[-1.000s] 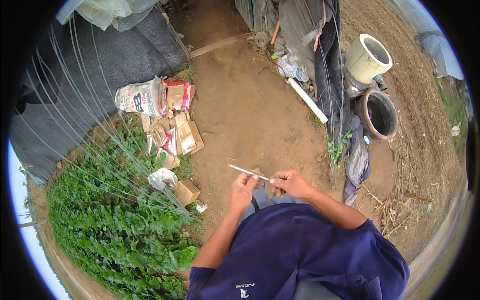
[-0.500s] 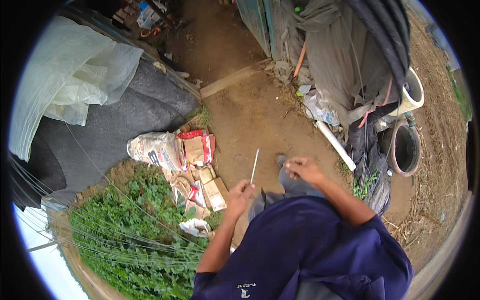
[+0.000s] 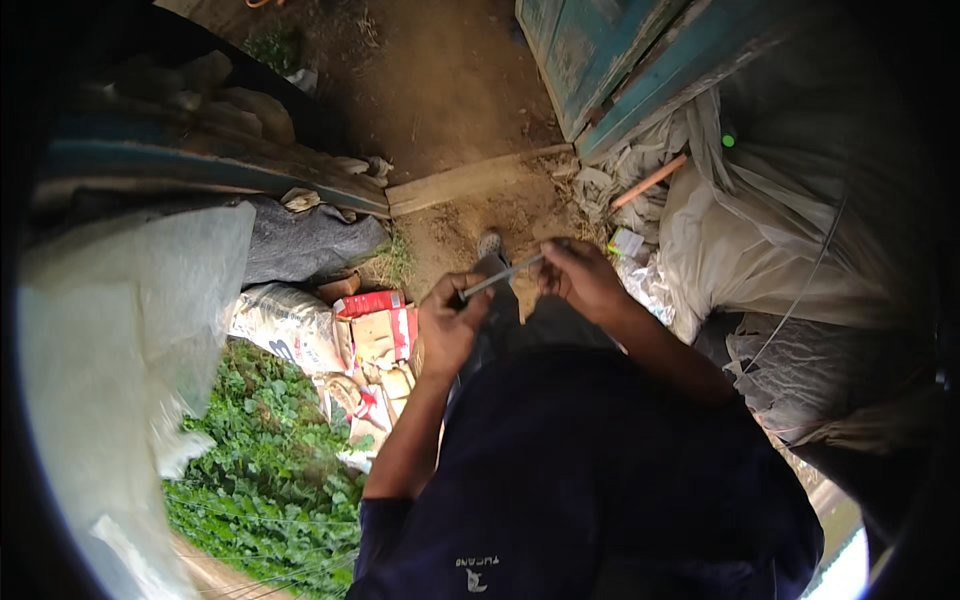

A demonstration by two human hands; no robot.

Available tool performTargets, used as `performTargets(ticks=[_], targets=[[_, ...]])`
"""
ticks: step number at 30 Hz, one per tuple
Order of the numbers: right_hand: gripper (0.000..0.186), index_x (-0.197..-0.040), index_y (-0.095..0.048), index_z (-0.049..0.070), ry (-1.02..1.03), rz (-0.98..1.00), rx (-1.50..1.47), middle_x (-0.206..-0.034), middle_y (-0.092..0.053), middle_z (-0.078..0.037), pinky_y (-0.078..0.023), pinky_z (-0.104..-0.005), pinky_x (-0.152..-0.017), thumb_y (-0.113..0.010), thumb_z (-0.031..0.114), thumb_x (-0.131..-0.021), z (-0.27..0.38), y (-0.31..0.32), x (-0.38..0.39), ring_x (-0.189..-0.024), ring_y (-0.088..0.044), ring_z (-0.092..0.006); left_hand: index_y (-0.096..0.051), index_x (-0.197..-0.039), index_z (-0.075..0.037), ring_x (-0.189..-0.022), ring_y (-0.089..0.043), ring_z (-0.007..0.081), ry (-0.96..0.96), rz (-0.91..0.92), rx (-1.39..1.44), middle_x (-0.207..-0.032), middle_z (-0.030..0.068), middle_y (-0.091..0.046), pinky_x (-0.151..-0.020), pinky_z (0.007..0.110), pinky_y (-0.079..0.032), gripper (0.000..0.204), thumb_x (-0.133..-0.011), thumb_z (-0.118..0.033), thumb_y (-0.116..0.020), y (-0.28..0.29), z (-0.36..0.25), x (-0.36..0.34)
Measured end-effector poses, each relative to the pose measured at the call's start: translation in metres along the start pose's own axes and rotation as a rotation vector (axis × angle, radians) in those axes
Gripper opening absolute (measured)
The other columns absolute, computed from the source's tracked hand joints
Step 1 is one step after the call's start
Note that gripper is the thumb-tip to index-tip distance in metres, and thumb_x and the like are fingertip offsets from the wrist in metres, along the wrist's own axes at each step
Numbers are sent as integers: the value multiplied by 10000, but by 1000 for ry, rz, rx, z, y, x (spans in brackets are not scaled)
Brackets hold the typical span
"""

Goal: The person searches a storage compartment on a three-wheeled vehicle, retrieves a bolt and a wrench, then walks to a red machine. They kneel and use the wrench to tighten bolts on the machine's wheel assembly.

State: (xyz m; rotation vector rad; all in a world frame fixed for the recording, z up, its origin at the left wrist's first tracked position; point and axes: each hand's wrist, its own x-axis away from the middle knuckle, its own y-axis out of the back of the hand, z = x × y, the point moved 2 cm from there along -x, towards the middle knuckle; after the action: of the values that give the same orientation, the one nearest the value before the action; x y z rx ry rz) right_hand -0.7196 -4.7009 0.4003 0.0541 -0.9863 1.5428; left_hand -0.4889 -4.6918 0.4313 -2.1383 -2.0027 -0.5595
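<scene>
- the left hand (image 3: 447, 325) is curled, its thumb and fingers pinching a slim pale rod (image 3: 508, 271) near the rod's left end; the tip shows just between them
- the right hand (image 3: 588, 282) is closed too, its fingertips gripping the rod's other end; the finer placing of these fingers is too dark to tell
- the rod spans the gap between the two hands, tilted so that its right end lies farther from the body than its left; the middle stretch is bare of fingers
- just beyond the gap between the hands, a shoe (image 3: 489, 243) stands on the soil; nearer the body than both hands is the dark blue shirt (image 3: 580, 470)
- left of the left hand are pieces of red and tan cardboard (image 3: 375, 338), with a printed white sack (image 3: 290, 325) past them; green leafy plants (image 3: 270, 480) grow lower to its left; a translucent plastic sheet (image 3: 110, 370) hangs farthest left
- right of and beyond the right hand are an orange pipe (image 3: 650, 182) and pale sheeting (image 3: 770, 250)
- well beyond both hands, a wooden board (image 3: 480, 178) crosses the ground; a blue-green door (image 3: 590, 60) stands past its right end
</scene>
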Motion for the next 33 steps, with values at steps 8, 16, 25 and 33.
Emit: performTargets(ticks=[8,16,25,33], targets=[[255,-1163,-650,13,6,4,-23,-938,-720,-97,-571,-340,-722,-559,239,-1090,183,-46,-229,-769,-691,-184,-670,-1050,-1,-765,-637,99,-122,11,307,-872,40,-681,-703,248,-527,151,-913,54,-702,51,-89,-270],[239,-988,-744,-15,59,-40,170,-829,-730,-69,-564,-296,-668,-733,223,-1009,351,-111,-536,-714,-691,-141,-709,-1039,-8,-835,-661,112,-68,31,-152,-897,51,-710,-758,285,-538,143,-902,-33,-742,102,-199,-599],[280,-1213,-698,-1,92,396,269,-958,-745,-42,-552,-264,-703,-730,191,-1011,585,-198,-824,-776,-662,-87,-738,-1071,34,-844,-742,239,-185,90,-344,-915,186,-752,-763,349,-563,228,-953,-161,-747,173,-356,-912],[282,-981,-750,-28,145,55,432,-796,-715,-46,-538,-290,-671,-716,251,-1015,779,-184,-1138,-711,-657,-111,-752,-1049,-2,-736,-664,141,-131,320,-436,-795,129,-729,-677,343,-536,327,-1003,-324,-722,156,-452,-1312]])
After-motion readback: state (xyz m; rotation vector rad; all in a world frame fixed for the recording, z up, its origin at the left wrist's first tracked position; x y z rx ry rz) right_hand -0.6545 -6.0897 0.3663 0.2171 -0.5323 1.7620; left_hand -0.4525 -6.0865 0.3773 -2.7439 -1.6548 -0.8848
